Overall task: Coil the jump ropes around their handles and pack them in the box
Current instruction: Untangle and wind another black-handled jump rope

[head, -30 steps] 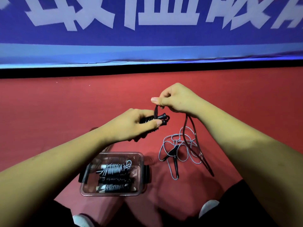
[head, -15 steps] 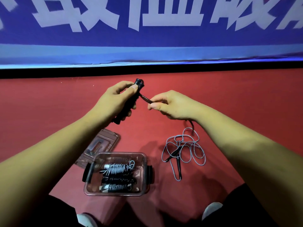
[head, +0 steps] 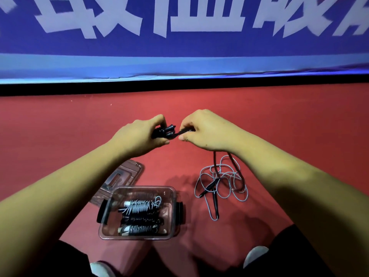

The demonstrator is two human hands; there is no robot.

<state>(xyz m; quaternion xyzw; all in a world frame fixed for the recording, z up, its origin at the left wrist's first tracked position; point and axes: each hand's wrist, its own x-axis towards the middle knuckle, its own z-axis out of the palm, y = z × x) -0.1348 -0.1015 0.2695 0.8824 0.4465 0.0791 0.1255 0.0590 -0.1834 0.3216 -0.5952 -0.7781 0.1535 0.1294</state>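
My left hand (head: pixel 139 136) grips the two black handles (head: pixel 166 131) of a dark jump rope, held level above the red floor. My right hand (head: pixel 203 129) pinches the dark rope right beside the handle tips; the slack of that dark rope (head: pixel 236 168) hangs under my right wrist to the floor. A grey jump rope (head: pixel 221 184) lies loose and tangled on the floor at the right. The clear plastic box (head: pixel 172 212) stands below my hands with three coiled ropes (head: pixel 140 216) inside.
The box's clear lid (head: pixel 123 174) lies on the red floor to the box's upper left, partly under my left forearm. A blue banner with white characters (head: pixel 179 37) runs along the back. My knees and white shoe tips (head: pixel 255 254) are at the bottom edge.
My left hand has turned the handles from upright to level and dropped lower. My right hand has closed in on the handle tips, still pinching the dark rope.
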